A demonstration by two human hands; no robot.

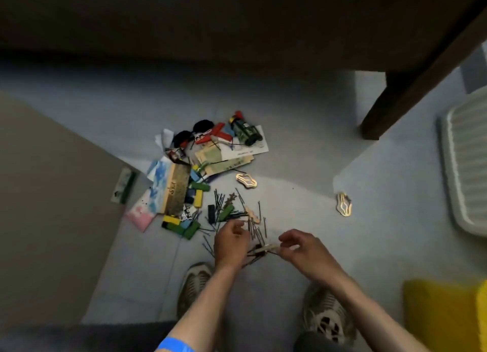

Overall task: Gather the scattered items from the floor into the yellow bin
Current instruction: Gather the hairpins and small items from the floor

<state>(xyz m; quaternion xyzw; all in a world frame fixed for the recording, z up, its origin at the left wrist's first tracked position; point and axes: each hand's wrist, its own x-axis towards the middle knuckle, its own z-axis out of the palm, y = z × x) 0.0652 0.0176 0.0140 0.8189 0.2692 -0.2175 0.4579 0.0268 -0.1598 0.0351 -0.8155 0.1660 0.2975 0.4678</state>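
Observation:
A heap of scattered items (208, 164) lies on the grey floor: coloured blocks, papers, cards, a toy truck. Loose black hairpins (232, 209) spread in front of it. Two gold clips lie apart, one (246, 181) near the papers and one (344, 204) to the right. My left hand (230, 242) grips a bunch of black hairpins just above the floor. My right hand (303, 249) pinches a pale clip (268, 247) at the bunch's end. The yellow bin (445, 314) stands at the bottom right.
A dark bed frame and its leg (387, 109) cross the top and right. A white slatted tray (466, 164) lies at the right edge. A grey-brown panel (47, 193) fills the left. My two shoes (196, 280) stand below the hands.

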